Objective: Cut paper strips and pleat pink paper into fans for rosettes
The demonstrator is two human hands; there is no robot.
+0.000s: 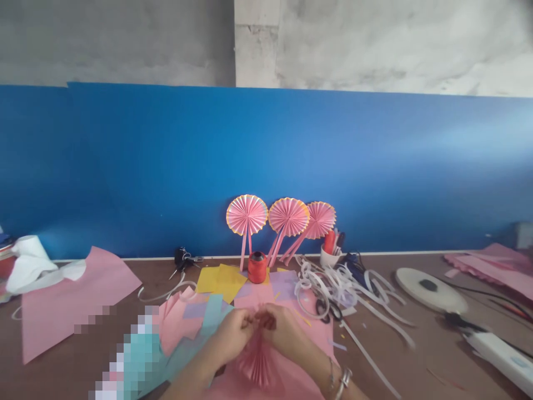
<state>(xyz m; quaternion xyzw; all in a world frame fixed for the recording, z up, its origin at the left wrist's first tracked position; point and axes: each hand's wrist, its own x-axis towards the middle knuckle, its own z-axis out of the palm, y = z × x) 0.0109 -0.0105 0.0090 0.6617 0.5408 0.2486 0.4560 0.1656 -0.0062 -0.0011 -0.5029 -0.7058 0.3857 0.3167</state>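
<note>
Both my hands meet low in the middle of the view over a pleated pink paper fan. My left hand pinches the top of the folded fan from the left. My right hand, with a bracelet at the wrist, pinches it from the right. The pleats hang down below my fingers, above a pink paper sheet. Three finished pink paper fans with orange rims lean against the blue wall behind.
A red thread spool stands by yellow paper. White paper strips and scissors lie to the right, with a white cup of tools. A large pink sheet lies left. A white round object and cables sit right.
</note>
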